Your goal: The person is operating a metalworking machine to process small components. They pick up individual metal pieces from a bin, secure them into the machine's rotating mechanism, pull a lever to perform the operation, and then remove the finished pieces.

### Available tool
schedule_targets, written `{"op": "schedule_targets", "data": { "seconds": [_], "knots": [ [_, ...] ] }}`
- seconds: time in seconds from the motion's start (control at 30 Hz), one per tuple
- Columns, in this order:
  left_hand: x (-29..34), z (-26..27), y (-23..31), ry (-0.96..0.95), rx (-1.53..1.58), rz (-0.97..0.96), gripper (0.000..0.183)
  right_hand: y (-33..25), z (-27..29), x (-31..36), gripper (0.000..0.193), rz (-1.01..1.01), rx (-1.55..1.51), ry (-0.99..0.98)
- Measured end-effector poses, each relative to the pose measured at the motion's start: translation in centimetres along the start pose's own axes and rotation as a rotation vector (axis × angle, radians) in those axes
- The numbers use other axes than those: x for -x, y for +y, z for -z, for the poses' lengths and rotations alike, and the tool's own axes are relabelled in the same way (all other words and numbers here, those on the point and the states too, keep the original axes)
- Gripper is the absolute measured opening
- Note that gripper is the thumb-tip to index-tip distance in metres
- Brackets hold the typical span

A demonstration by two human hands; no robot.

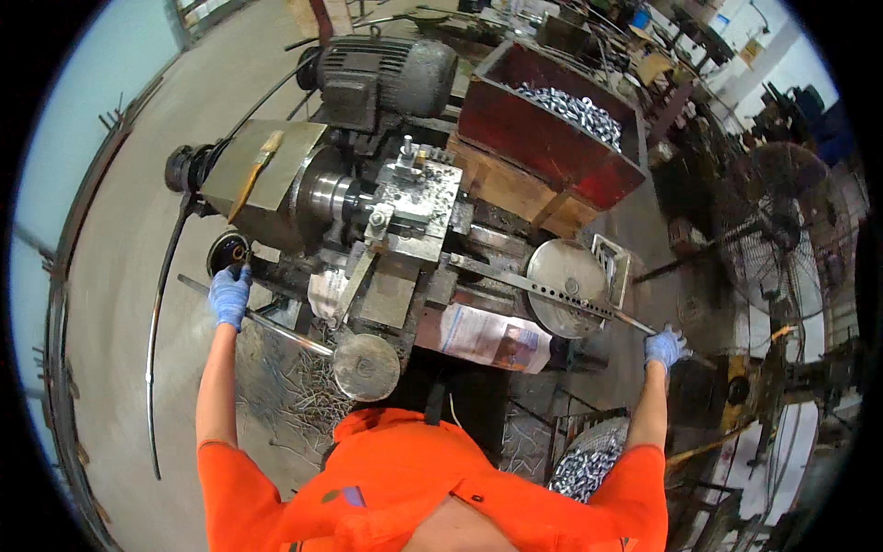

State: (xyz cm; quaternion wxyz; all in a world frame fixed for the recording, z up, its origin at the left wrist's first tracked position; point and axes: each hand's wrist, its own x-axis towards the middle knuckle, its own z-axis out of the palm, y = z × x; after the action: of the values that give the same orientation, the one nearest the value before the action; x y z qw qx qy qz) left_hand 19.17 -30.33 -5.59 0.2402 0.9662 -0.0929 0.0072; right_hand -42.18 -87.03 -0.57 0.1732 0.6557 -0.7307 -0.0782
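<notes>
My left hand (230, 296), in a blue glove, is closed at the rim of a small round black dish (221, 254). Whatever its fingers pinch is too small to make out. A long metal rod (290, 335) passes beneath this hand toward a round metal disc (366, 367). At the far right, my right hand (666, 348), gloved too, is wrapped round the outer end of a long lever (570, 302) with a row of holes. That lever reaches back to the lathe-like machine (414, 207), whose metal chuck (329, 198) sits left of the tool slide.
A wooden-handled brush (256, 177) lies on the machine housing. Behind stands a red bin (552, 124) of small metal parts; a basket (589, 455) of similar parts is by my right arm. Metal shavings (308, 391) litter the floor. A large fan (777, 221) stands right.
</notes>
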Motion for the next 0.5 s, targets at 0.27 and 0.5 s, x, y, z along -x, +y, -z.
{"op": "schedule_targets", "data": {
  "seconds": [0.27, 0.5],
  "knots": [
    [-1.0, 5.8, 0.5, 0.060, 0.727, -0.066, 0.032, -5.7, -1.2, 2.4, 0.083, 0.335, -0.242, 0.244],
    [0.7, 11.1, 12.6, 0.490, 0.257, -0.489, 0.046, -2.5, -5.2, 12.2, 0.067, 0.356, -0.553, 0.001]
  ]
}}
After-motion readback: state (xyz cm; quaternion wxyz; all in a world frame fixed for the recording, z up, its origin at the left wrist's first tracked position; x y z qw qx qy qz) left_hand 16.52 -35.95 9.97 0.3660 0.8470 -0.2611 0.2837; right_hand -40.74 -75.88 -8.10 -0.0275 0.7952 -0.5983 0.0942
